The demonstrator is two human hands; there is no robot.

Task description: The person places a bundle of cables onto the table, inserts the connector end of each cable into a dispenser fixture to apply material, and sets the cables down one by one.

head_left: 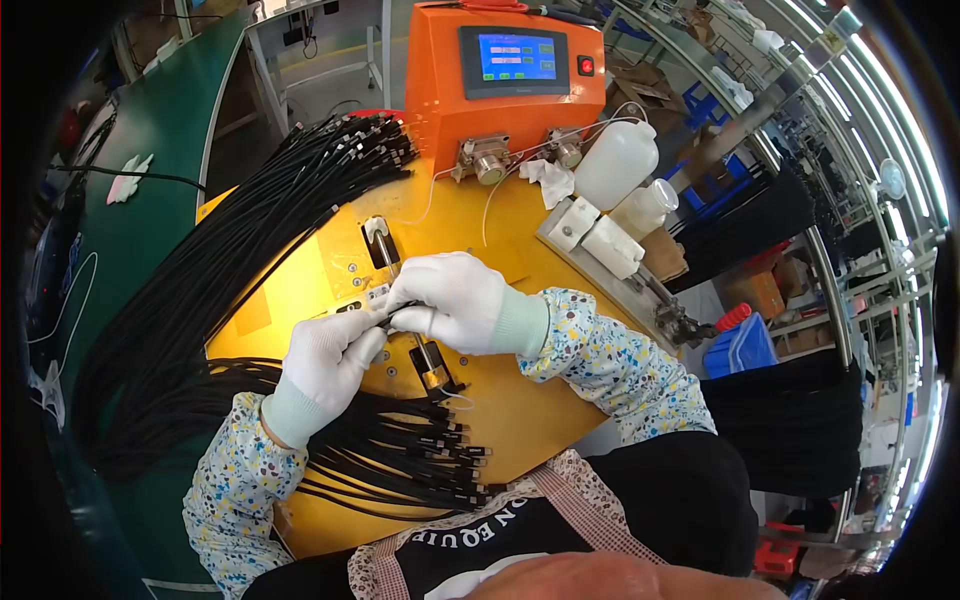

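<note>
My left hand [328, 362], in a white glove, is closed in a pinch over the fixture on the yellow machine top. My right hand [448, 298], gloved too, has its thumb and fingers pinched at the same spot, its tips touching those of the left. Between them shows a small black cable end [389, 321], mostly hidden by the fingers. Directly beneath lies a metal rod fixture [382, 243] set in slots of the yellow plate [520, 400]. One bundle of black cables [400, 450] lies below the hands, its metal connectors pointing right.
A larger bundle of black cables [250, 230] spreads at the upper left. Behind stands an orange machine [440, 70] with a touchscreen [515, 57]. White bottles [617, 165] and a slide clamp [612, 245] sit on the right. A green table [150, 215] runs along the left.
</note>
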